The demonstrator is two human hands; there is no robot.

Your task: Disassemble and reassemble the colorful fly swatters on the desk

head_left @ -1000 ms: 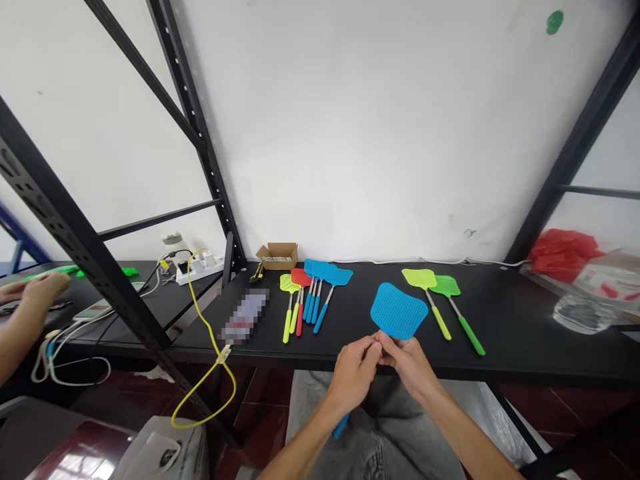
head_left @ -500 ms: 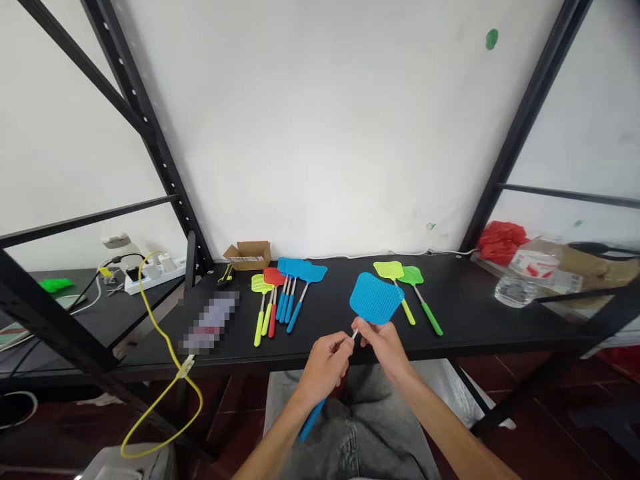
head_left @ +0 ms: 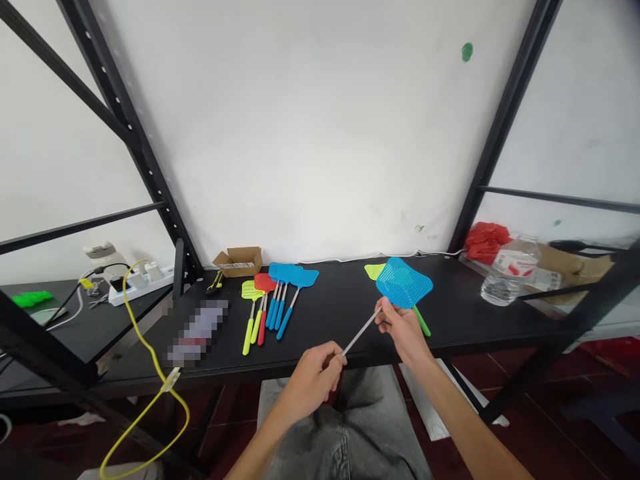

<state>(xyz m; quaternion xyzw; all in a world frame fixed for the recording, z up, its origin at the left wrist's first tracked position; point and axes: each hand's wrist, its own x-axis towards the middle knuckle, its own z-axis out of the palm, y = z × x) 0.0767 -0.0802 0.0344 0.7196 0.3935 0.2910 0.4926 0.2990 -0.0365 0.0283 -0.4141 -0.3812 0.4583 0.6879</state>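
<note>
A blue fly swatter (head_left: 404, 283) is held up in both hands over the front of the black table, its metal shaft showing between them. My right hand (head_left: 403, 327) pinches the shaft just below the perforated head. Lower down and to the left, my left hand (head_left: 314, 377) is closed around the other end; the grip is hidden by that hand. Behind the held swatter's head lie a yellow-green fly swatter (head_left: 373, 271) and a green-handled one (head_left: 423, 321), both partly covered. To the left rest several swatters side by side: yellow-green (head_left: 252, 291), red (head_left: 265, 283) and blue (head_left: 306, 277).
A small open cardboard box (head_left: 238, 261) and a yellow-black cutter (head_left: 215, 283) sit at the table's back left. A yellow cable (head_left: 145, 333) hangs over the front edge by a blurred-out flat object (head_left: 200, 331). At right stand a plastic bottle (head_left: 510, 270) and a red bag (head_left: 486, 241).
My hands have moved apart, and a longer stretch of the shaft shows between them. The swatter's head has gone up and right, now covering most of the green swatter. The view has shifted slightly.
</note>
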